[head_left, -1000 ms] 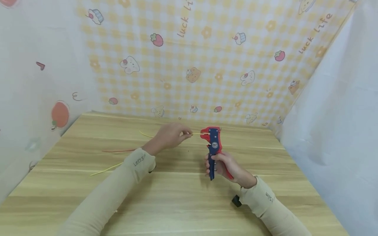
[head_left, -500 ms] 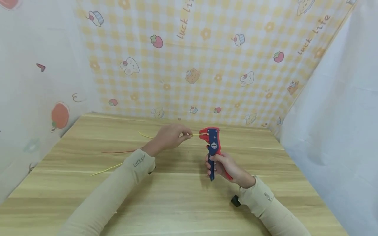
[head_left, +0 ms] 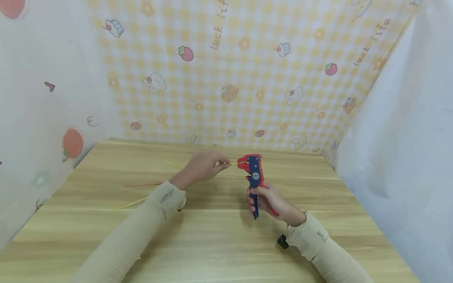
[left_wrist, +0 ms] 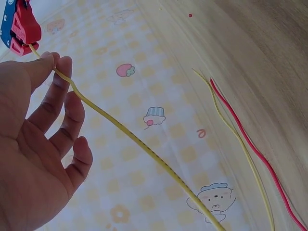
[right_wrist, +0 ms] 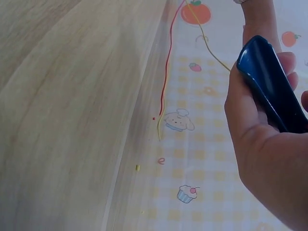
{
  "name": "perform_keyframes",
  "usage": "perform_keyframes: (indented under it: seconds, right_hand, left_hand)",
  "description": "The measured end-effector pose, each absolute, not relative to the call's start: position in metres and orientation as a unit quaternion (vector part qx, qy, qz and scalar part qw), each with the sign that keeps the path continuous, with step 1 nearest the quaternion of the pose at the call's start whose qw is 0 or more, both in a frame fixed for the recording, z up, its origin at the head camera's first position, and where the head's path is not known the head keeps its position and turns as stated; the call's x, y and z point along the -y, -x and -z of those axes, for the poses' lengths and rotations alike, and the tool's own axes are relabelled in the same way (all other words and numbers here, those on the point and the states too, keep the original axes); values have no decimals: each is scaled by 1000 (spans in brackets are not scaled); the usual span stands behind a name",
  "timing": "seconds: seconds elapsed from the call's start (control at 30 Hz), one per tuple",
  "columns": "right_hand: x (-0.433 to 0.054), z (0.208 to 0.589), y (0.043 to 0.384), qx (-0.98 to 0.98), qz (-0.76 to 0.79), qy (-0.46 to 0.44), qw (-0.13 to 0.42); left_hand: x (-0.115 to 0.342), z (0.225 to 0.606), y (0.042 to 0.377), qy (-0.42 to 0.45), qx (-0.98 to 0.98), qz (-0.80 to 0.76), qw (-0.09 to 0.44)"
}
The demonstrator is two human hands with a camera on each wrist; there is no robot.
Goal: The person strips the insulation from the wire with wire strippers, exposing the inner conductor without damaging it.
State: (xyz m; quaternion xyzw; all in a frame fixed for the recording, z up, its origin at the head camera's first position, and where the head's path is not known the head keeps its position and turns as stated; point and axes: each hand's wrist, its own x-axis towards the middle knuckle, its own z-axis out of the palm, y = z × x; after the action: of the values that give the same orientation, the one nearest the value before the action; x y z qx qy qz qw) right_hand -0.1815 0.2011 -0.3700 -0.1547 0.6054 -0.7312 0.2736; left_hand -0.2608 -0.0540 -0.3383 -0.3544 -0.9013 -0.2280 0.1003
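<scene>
In the head view my left hand (head_left: 203, 165) pinches a yellow wire (left_wrist: 144, 147) between thumb and forefinger. The other left fingers are loosely bent, and the wire's long end trails away past them. Its short end runs into the red nose of a blue and red wire stripper (head_left: 254, 169), just right of the fingertips. My right hand (head_left: 272, 200) grips the stripper's handles, holding the tool upright over the wooden table. A blue handle (right_wrist: 272, 86) shows in the right wrist view, where the tool's nose is out of frame.
A red wire (left_wrist: 260, 154) and a second yellow wire (left_wrist: 245, 144) lie side by side on the wooden table (head_left: 212, 243). Small scraps lie nearby, one a red bit (left_wrist: 190, 15), another a yellow bit (right_wrist: 137, 168). A patterned cloth (head_left: 198, 78) rises behind the table.
The wire stripper has shifted slightly left, so less yellow wire shows between its nose and my left fingertips. Both grips stay the same. The head view has tilted up a little.
</scene>
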Motion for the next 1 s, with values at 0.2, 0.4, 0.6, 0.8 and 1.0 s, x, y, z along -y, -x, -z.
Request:
perform_keyframes:
  seconds: [0.2, 0.4, 0.6, 0.8, 1.0]
  right_hand:
    - [-202, 372, 179, -612, 729, 145, 270]
    - [-202, 370, 177, -606, 741, 131, 258]
    - [-203, 373, 177, -598, 747, 139, 256]
    - [-203, 377, 177, -611, 736, 147, 253]
    - [-201, 378, 176, -608, 736, 149, 258]
  left_hand:
    - [52, 342, 258, 352, 902, 230, 98]
    - [50, 342, 258, 359, 900, 225, 103]
    - [50, 340, 258, 363, 898, 223, 108]
    - [49, 337, 256, 361, 899, 227, 99]
    - [49, 336, 256, 363, 901, 218, 94]
